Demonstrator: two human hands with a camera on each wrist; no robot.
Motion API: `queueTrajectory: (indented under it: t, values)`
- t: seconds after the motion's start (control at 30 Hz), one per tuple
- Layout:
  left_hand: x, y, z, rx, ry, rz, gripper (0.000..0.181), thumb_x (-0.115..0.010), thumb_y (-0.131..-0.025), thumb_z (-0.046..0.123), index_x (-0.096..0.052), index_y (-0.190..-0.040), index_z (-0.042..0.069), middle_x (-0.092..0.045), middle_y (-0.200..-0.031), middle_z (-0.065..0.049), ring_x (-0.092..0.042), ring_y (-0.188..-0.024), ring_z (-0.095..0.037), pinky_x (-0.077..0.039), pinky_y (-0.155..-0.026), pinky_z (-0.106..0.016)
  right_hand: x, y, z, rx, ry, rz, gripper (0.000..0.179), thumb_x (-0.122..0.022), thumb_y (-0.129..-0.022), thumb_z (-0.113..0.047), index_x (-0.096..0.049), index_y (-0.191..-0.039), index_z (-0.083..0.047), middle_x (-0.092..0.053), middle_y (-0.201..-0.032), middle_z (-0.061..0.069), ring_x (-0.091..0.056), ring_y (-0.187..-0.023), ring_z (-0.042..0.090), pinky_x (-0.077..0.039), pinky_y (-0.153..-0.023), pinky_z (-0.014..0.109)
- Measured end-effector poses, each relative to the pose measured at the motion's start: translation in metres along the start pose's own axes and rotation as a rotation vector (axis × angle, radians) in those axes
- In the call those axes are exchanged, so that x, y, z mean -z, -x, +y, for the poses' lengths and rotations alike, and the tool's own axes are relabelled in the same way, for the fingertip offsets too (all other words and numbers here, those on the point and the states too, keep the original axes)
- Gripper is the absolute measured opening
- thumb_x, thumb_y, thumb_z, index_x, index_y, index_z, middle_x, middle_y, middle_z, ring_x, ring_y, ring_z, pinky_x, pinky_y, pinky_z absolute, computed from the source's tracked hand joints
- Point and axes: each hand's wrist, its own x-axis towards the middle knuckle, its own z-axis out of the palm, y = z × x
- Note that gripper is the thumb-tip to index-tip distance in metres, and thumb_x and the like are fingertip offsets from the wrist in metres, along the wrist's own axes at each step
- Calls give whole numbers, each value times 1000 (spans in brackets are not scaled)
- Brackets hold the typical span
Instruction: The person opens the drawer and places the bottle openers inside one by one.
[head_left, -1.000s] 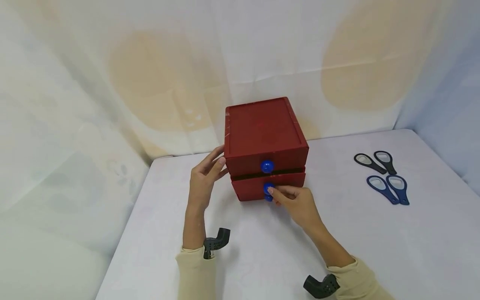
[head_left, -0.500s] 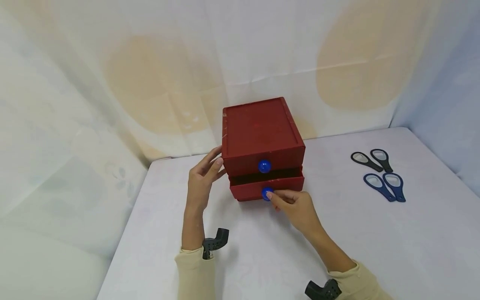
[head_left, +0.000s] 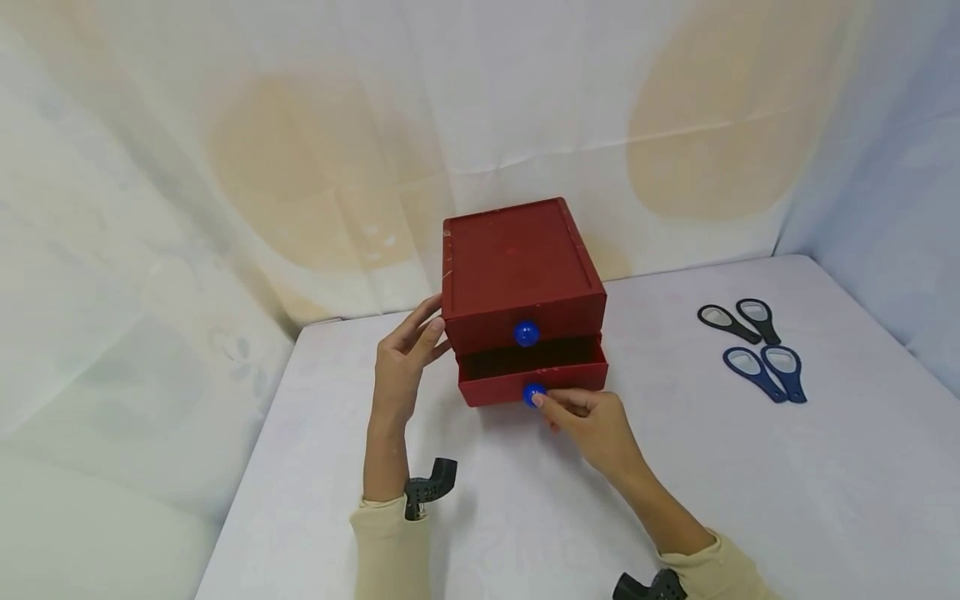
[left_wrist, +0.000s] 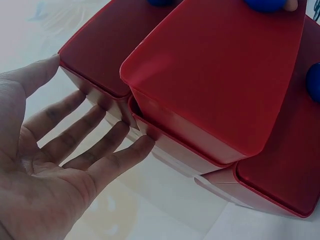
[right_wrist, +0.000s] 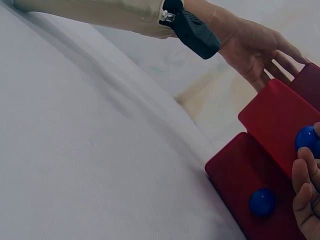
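A red drawer cabinet point(head_left: 517, 258) with blue knobs stands on the table. Its middle drawer point(left_wrist: 210, 65) juts out past the drawers above and below. In the head view, my right hand point(head_left: 596, 425) pinches that drawer's blue knob point(head_left: 533, 392) between thumb and fingers. The part of the drawer's inside that shows is dark. At the cabinet's left side rests my left hand point(head_left: 401, 362), its fingers point(left_wrist: 112, 160) spread and fairly straight against the wall. The bottom drawer point(right_wrist: 240, 175) is in and shows its own knob point(right_wrist: 262, 202) in the right wrist view.
On the right of the white-covered table point(head_left: 675, 467) lie two black magnifying glasses point(head_left: 770, 332) and, nearer, two blue magnifying glasses point(head_left: 792, 385). A pale cloth backdrop point(head_left: 510, 100) hangs behind the cabinet. Black wrist mounts point(head_left: 431, 486) sit at both sleeves.
The right hand has pulled the middle drawer farther out toward me, and the dark gap above it has grown. My left hand has stayed at the cabinet's side. The view has shifted slightly.
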Motion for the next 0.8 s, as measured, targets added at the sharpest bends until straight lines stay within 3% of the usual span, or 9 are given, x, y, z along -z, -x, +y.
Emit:
queueTrajectory:
  t: [0.4,0.8]
  values:
    - [0,0,-1,-1,-9,1,40,-62,-101,20,-60,-140,12,-58,-140,-8,-60,-123,-28,-56,-92,-43,1,5,-3,-34,-26,-4,29,-77,-89,-38,-80,-100,-11,-71,-81,14,-63,-78,22,-51,-65,27]
    - [0,2,-1,-1,-48,2,40,-61,-101,22,-59,-141,14,-58,-141,-6,-60,-123,-27,-56,-92,-43,2,11,-5,-10,-68,-22,27,-77,-89,-35,-80,-98,-11,-70,-79,14,-63,-75,21,-52,-63,27]
